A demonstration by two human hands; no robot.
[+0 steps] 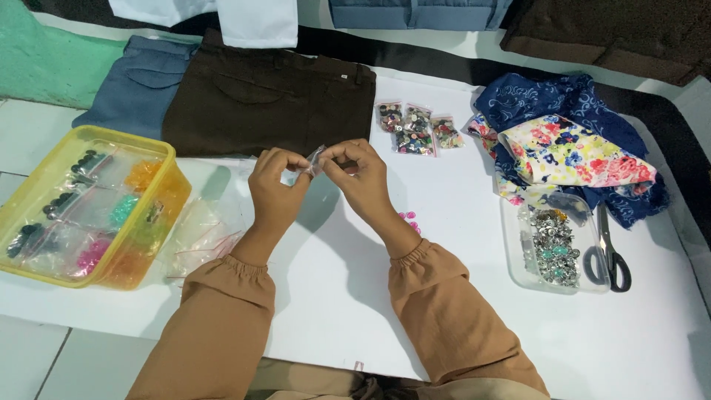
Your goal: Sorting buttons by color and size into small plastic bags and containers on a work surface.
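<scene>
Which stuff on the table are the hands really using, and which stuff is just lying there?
In use:
left hand and right hand, pinching a small clear plastic bag between them
pink buttons beside the right wrist

Just lying there:
yellow box of bagged buttons
brown trousers
three button bags
floral fabric
scissors
clear tray of metal bits

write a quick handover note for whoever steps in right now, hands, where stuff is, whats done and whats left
Left hand and right hand: both pinch one small clear plastic bag, held up over the white table sheet; whether it is open or sealed cannot be told.
Where things are: three filled button bags lie by the brown trousers. A few pink buttons lie loose beside the right wrist. Empty clear bags are next to the yellow box of bagged buttons. Clear tray of metal buttons and scissors sit at the right.
Done: three bags filled.
Left: the bag in hand; pink buttons not yet bagged.
</scene>
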